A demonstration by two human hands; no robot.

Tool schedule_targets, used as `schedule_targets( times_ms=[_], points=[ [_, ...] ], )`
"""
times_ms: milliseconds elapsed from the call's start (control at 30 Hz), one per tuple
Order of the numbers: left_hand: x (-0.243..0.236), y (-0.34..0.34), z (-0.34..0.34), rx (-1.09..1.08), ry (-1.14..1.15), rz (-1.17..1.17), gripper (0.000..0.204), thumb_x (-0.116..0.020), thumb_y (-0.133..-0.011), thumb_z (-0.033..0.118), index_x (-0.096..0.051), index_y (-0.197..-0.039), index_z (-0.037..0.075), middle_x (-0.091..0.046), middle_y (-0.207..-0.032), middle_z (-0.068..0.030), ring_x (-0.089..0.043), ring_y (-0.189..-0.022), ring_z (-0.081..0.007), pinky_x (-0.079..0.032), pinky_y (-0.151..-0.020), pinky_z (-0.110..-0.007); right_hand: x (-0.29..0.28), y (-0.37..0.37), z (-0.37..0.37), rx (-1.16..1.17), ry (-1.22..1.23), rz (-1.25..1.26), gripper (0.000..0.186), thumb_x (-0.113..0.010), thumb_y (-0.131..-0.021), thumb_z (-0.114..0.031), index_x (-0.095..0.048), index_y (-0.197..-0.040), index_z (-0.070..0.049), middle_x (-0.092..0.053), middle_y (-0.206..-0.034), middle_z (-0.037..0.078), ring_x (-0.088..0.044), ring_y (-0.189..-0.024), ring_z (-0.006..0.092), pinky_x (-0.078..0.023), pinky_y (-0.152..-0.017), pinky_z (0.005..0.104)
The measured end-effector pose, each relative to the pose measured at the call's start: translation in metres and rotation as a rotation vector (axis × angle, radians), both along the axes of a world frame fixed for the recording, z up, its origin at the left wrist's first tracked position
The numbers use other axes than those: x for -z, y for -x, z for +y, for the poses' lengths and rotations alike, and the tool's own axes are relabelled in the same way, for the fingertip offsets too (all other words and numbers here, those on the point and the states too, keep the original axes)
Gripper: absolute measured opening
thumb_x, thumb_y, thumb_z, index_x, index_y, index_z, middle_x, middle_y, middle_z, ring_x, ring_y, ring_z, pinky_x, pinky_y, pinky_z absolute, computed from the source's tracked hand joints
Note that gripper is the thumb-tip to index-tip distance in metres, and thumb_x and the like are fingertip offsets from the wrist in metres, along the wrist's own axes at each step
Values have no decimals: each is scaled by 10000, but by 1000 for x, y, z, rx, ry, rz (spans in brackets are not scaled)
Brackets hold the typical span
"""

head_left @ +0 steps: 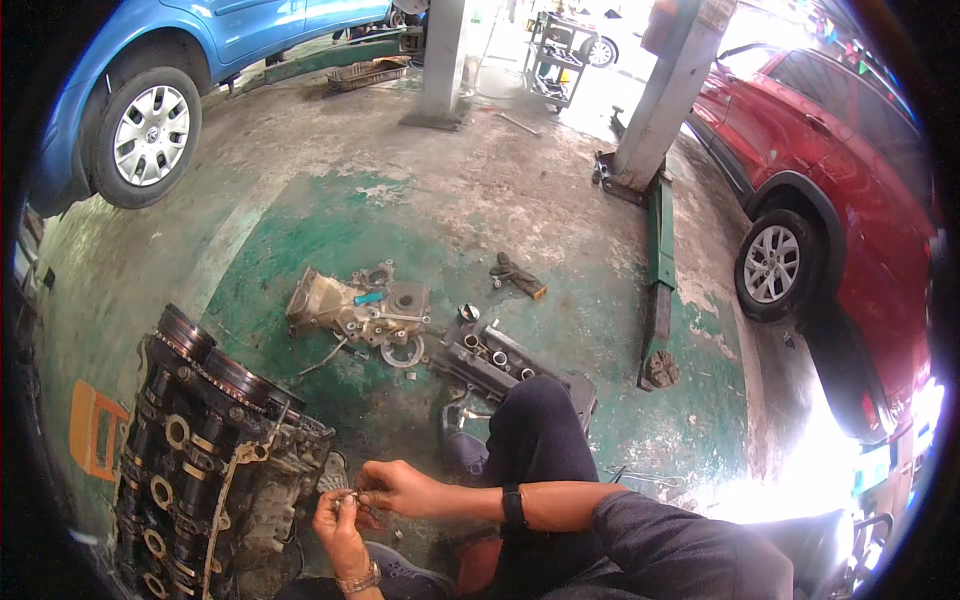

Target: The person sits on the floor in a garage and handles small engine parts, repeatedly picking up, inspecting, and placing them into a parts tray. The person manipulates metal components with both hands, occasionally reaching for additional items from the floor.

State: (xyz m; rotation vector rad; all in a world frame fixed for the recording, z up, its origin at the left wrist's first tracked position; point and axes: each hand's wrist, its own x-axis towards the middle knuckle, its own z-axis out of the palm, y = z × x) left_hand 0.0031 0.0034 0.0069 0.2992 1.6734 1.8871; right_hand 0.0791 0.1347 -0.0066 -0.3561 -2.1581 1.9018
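My left hand (342, 535), with a watch at its wrist, and my right hand (402, 490), with a dark band at its wrist, meet fingertip to fingertip. Both are closed in a pinch around something small, too tiny and too covered by the fingers to name. Just left of them stands a large engine (190, 450), with dark round gears at its far end and a row of round openings along its black top. Its greasy metal side lies nearest my left hand.
Ahead on the green floor lie a metal engine cover (345, 305) bearing a teal object (368, 298), a black valve cover (480, 370) and a dirty glove (518, 276). An orange case (92, 430) lies beyond the engine. A blue car (240, 35), a red car (840, 180) and lift posts (665, 95) stand around.
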Motion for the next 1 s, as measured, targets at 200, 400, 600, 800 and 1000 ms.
schedule_targets(
  times_ms=[200, 400, 600, 800, 1000],
  points=[
    [-8, -1, -1, 21, 32, -70, 72, -540, -878, 79, -559, -907, 16, -575, -728, -52, -545, -542, -136, -462, -454, -278, 4, 0, 1, -35, 208, 43, 200, -615, -882, -160, -547, -945, 17, -598, -781, 74, -539, -713, 121, -448, -626, 299],
    [-7, -1, -1, 60, 34, -33, 89, -533, -869, 77, -560, -932, 21, -576, -743, -48, -543, -559, -129, -464, -448, -278, 0, 2, 3, -38, 254, -222, 276, -543, -930, -248, -561, -875, 22, -553, -670, 47, -527, -611, 119, -424, -532, 314],
    [-3, -1, -1, 30, 12, -53, 98, -510, -886, 64, -545, -946, -5, -576, -687, -71, -548, -494, -131, -476, -425, -277, -2, 1, 3, -23, 149, -198, 250, -585, -890, -210, -559, -845, 34, -591, -691, 113, -563, -649, 162, -449, -575, 344],
    [-2, 1, -2, 24, 50, -69, 105, -498, -891, 79, -552, -961, 22, -579, -728, -55, -547, -533, -131, -473, -431, -279, 4, 1, 4, 74, 65, -39, 179, -627, -865, -141, -548, -905, 15, -572, -691, 65, -518, -639, 109, -438, -563, 296],
    [0, 2, -3, 21, 35, -91, 101, -505, -883, 61, -553, -962, 21, -577, -744, -48, -552, -541, -131, -470, -434, -280, 5, 2, 4, 73, -1, 25, 185, -619, -869, -150, -557, -912, 19, -590, -708, 83, -526, -649, 102, -443, -561, 296]
  ],
)
